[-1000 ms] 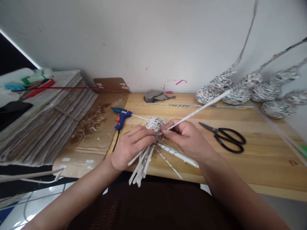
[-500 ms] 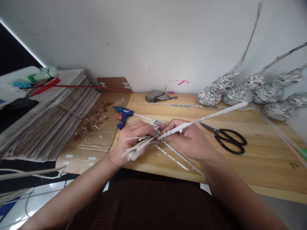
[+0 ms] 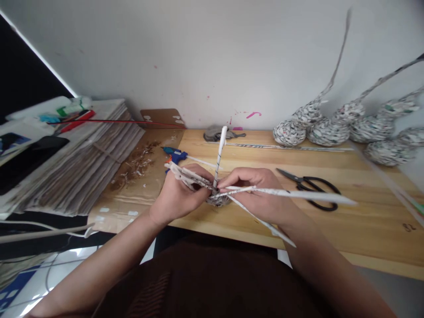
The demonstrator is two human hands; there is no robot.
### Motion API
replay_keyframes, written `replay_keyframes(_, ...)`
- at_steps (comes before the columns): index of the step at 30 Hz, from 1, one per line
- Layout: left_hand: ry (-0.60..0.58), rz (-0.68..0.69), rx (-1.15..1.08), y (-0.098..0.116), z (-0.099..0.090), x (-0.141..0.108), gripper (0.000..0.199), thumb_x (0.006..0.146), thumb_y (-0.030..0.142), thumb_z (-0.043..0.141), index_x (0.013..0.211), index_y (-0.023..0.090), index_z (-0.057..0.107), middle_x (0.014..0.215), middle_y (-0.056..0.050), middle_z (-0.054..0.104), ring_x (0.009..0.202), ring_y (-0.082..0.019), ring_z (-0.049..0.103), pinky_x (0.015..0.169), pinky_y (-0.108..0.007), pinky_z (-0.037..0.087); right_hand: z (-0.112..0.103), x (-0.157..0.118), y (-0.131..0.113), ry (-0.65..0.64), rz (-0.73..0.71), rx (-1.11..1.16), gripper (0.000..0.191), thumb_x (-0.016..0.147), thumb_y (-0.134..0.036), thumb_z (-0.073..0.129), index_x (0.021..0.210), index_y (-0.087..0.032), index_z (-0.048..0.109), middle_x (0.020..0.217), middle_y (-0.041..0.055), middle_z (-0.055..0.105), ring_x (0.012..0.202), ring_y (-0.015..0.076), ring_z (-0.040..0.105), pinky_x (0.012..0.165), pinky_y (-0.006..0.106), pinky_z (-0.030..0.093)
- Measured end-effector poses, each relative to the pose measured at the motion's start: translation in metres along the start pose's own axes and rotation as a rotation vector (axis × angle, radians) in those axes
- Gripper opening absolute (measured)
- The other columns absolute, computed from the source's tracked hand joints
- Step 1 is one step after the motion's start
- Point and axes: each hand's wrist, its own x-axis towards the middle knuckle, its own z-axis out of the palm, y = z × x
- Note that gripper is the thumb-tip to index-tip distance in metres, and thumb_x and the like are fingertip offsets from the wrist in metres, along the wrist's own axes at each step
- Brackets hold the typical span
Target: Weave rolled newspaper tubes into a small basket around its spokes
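Observation:
Between my hands is a small woven newspaper piece [image 3: 219, 199], its rounded underside showing below my fingers. My left hand [image 3: 182, 194] is closed around it and around a bundle of rolled paper strips [image 3: 182, 172] that points up to the left. The fingers of my right hand [image 3: 256, 190] pinch at the piece's centre, where the paper strips meet. One rolled paper tube [image 3: 219, 157] stands upright from that spot. A long paper tube [image 3: 308, 195] reaches right across my right hand, and another strip [image 3: 265, 223] slants down towards my right forearm.
Behind my left hand lies a blue glue gun [image 3: 177, 154]. Black-handled scissors [image 3: 318, 187] rest right of my right hand. Several woven newspaper gourd shapes [image 3: 289, 132] stand along the wall, near a grey cloth [image 3: 215, 133]. A tied newspaper stack [image 3: 109, 154] is at left.
The woven piece has turned in my hands. The long tube that slanted up right gives way to one upright and one lying rightwards; the strip bundle now points up left.

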Motion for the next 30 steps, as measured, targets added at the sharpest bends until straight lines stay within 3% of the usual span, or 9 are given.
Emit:
replay_keyframes(4, 0.06, -0.115, -0.012, -0.008, 0.004, 0.001, 0.014, 0.069, 0.006, 0.065, 0.077, 0.016, 0.069, 0.075, -0.001, 0.07, 0.068, -0.014, 0.066, 0.064, -0.025, 0.054, -0.001, 0.009, 0.009, 0.025, 0.054, 0.177, 0.014, 0.087, -0.023, 0.065, 0.097, -0.021, 0.074, 0.091, 0.0035, 0.077, 0.08, 0.0161, 0.071, 0.072, 0.029, 0.057)
replay_keyframes(7, 0.124, -0.082, 0.048, -0.017, 0.006, 0.002, 0.013, 0.07, 0.007, 0.065, 0.078, 0.017, 0.068, 0.079, -0.001, 0.071, 0.075, -0.015, 0.067, 0.073, -0.028, 0.056, -0.001, 0.015, 0.018, 0.095, 0.135, 0.125, 0.017, 0.088, -0.019, 0.062, 0.102, -0.022, 0.072, 0.093, 0.0038, 0.076, 0.08, 0.0162, 0.071, 0.071, 0.03, 0.058)
replay_keyframes(10, 0.169, -0.035, 0.116, -0.022, 0.006, 0.004, 0.013, 0.071, 0.008, 0.065, 0.079, 0.017, 0.069, 0.083, -0.002, 0.073, 0.081, -0.017, 0.069, 0.08, -0.031, 0.056, 0.0, 0.018, 0.025, 0.044, 0.11, 0.001, 0.019, 0.083, -0.014, 0.065, 0.099, -0.021, 0.072, 0.093, 0.0035, 0.076, 0.082, 0.0159, 0.071, 0.076, 0.031, 0.057)
replay_keyframes(14, 0.155, -0.074, 0.174, -0.025, 0.001, 0.004, 0.016, 0.071, 0.01, 0.066, 0.083, 0.018, 0.073, 0.08, -0.001, 0.075, 0.072, -0.016, 0.07, 0.069, -0.027, 0.055, 0.003, 0.02, 0.031, -0.042, 0.053, 0.019, 0.033, 0.074, -0.025, 0.08, 0.106, -0.021, 0.071, 0.097, 0.0044, 0.075, 0.084, 0.0179, 0.07, 0.076, 0.031, 0.056)
replay_keyframes(17, 0.14, -0.065, 0.187, -0.023, 0.0, 0.005, 0.015, 0.071, 0.01, 0.066, 0.081, 0.019, 0.074, 0.075, 0.0, 0.075, 0.068, -0.015, 0.069, 0.065, -0.025, 0.054, 0.008, 0.022, 0.032, 0.027, 0.003, -0.003, 0.025, 0.08, -0.035, 0.076, 0.1, -0.021, 0.073, 0.096, 0.0048, 0.075, 0.085, 0.0188, 0.069, 0.074, 0.031, 0.055)
replay_keyframes(21, 0.15, -0.114, 0.102, -0.021, 0.005, 0.007, 0.017, 0.07, 0.01, 0.063, 0.081, 0.018, 0.073, 0.079, -0.001, 0.075, 0.073, -0.016, 0.07, 0.068, -0.025, 0.055, 0.015, 0.025, 0.038, 0.155, -0.043, 0.003, 0.015, 0.086, -0.034, 0.067, 0.086, -0.021, 0.074, 0.083, 0.0034, 0.075, 0.075, 0.017, 0.068, 0.066, 0.029, 0.053)
replay_keyframes(30, 0.043, -0.136, 0.012, -0.018, 0.007, 0.016, 0.017, 0.067, 0.01, 0.06, 0.081, 0.016, 0.068, 0.076, -0.001, 0.071, 0.072, -0.015, 0.067, 0.07, -0.026, 0.054, 0.017, 0.026, 0.04, 0.298, 0.136, -0.016, 0.013, 0.08, -0.029, 0.065, 0.075, -0.018, 0.071, 0.067, 0.0022, 0.069, 0.06, 0.0155, 0.063, 0.055, 0.027, 0.048)
